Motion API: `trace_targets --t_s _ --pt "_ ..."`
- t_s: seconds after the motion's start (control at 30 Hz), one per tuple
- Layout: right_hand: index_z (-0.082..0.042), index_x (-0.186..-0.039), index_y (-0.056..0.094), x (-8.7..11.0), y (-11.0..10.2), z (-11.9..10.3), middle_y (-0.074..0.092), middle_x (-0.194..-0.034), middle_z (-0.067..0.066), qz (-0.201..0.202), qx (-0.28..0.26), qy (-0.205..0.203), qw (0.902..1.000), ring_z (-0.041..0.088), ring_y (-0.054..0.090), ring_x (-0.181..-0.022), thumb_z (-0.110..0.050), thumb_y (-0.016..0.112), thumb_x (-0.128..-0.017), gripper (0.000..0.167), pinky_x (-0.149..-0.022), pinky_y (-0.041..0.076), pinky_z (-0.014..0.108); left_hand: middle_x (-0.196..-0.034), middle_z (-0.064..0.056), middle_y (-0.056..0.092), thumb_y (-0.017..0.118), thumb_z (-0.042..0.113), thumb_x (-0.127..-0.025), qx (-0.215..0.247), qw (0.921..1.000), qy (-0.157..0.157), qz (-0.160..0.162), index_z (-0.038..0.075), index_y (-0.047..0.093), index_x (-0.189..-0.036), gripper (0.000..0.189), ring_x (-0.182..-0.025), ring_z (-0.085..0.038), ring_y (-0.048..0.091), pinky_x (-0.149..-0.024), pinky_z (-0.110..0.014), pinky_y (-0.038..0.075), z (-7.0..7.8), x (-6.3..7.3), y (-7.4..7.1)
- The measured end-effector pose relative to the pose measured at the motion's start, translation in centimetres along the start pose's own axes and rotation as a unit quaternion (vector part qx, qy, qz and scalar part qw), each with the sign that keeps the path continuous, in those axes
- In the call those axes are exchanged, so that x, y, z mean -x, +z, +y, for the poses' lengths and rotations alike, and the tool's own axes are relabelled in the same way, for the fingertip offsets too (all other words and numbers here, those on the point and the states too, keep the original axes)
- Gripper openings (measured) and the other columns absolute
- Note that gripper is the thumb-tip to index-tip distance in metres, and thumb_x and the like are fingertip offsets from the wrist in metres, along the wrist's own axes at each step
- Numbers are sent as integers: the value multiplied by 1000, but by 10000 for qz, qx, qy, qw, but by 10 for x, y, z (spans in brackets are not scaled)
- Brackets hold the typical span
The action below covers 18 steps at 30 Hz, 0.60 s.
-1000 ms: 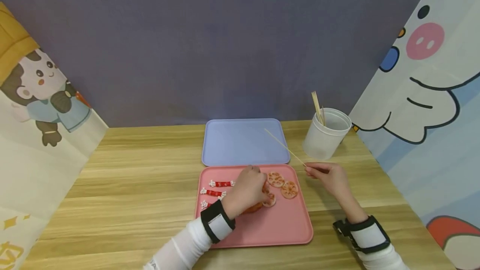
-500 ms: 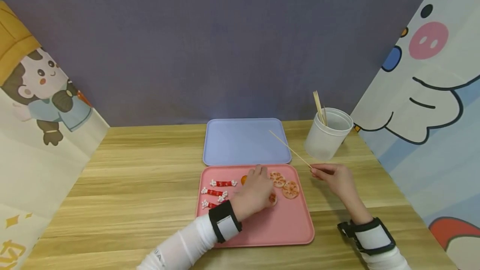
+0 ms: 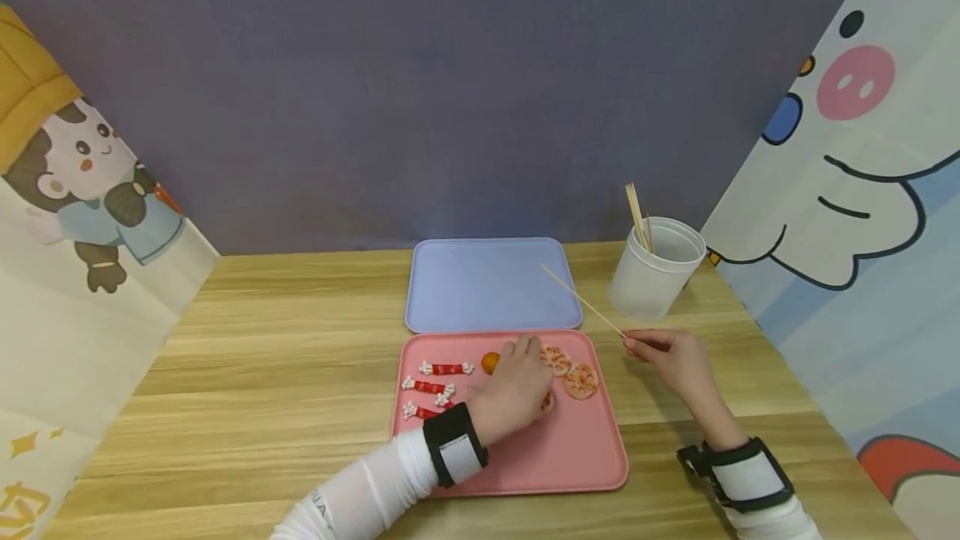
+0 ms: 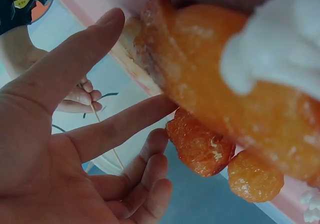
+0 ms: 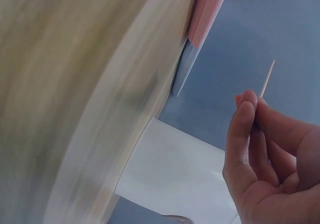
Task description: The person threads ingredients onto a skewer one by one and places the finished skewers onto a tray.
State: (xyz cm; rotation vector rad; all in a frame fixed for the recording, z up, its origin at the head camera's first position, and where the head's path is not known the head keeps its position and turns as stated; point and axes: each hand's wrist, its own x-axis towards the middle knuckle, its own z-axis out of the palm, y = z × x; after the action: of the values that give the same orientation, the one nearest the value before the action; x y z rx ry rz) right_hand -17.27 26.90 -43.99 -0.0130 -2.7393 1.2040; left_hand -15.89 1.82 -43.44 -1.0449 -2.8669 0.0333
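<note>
My left hand (image 3: 513, 386) is over the pink tray (image 3: 555, 461), hiding some of the food beneath it. In the left wrist view its thumb and index finger are spread, close to a large glossy orange piece (image 4: 210, 64) and a reddish-brown chunk (image 4: 200, 144); an orange ball (image 4: 255, 176) lies beside them. Lotus root slices (image 3: 581, 382) lie right of that hand, while red sticks with white frilled ends (image 3: 447, 368) lie on its left. To the right of the tray, my right hand (image 3: 675, 361) pinches a thin wooden skewer (image 3: 581, 298) at one end, its length slanting up leftward.
Behind the pink tray is a blue tray (image 3: 480, 282). A white plastic tub (image 3: 647, 286) holding several skewers (image 3: 635, 211) stands at the back right. The wooden table (image 3: 262, 373) ends at a dark back wall (image 3: 450, 107), with printed panels on both sides.
The left hand has shifted slightly right over the tray, uncovering the orange ball. The right hand and skewer moved a little to the right, then stayed nearly still.
</note>
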Motion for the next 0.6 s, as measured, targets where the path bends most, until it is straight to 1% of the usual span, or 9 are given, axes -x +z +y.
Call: trace_targets --t_s 0.13,0.3,0.43,0.6 --pt "-2 -102 73 0 0 0 74 -87 12 -6 73 44 10000 -6 65 -68 -19 69 -87 23 -63 51 13 -96 -7 53 68 29 -82 -18 10000 27 -10 16 56 -55 32 -93 -21 44 -74 -30 36 0 0 2" --pt "-3 -101 74 0 -2 -2 74 -87 11 49 222 17 9997 -1 67 -69 -23 70 -86 25 -63 50 14 -96 -8 53 66 29 -84 12 10000 43 -35 16 56 -54 34 -93 -21 44 -74 -30 36 0 -1 -1" --pt "-4 -99 75 -1 -2 -1 74 -85 10 150 346 -72 9993 0 68 -68 -23 70 -86 23 -63 49 13 -97 -8 53 66 28 -84 165 9998 51 -50 17 54 -53 35 -94 -21 43 -73 -30 35 -2 -1 -3" --pt "-5 -97 75 0 -1 0 74 -82 8 271 419 -182 9986 -1 66 -66 -22 71 -85 21 -61 50 16 -96 -7 52 68 27 -81 515 9987 48 -5 17 51 -53 34 -95 -21 42 -74 -30 37 -3 -1 -1"
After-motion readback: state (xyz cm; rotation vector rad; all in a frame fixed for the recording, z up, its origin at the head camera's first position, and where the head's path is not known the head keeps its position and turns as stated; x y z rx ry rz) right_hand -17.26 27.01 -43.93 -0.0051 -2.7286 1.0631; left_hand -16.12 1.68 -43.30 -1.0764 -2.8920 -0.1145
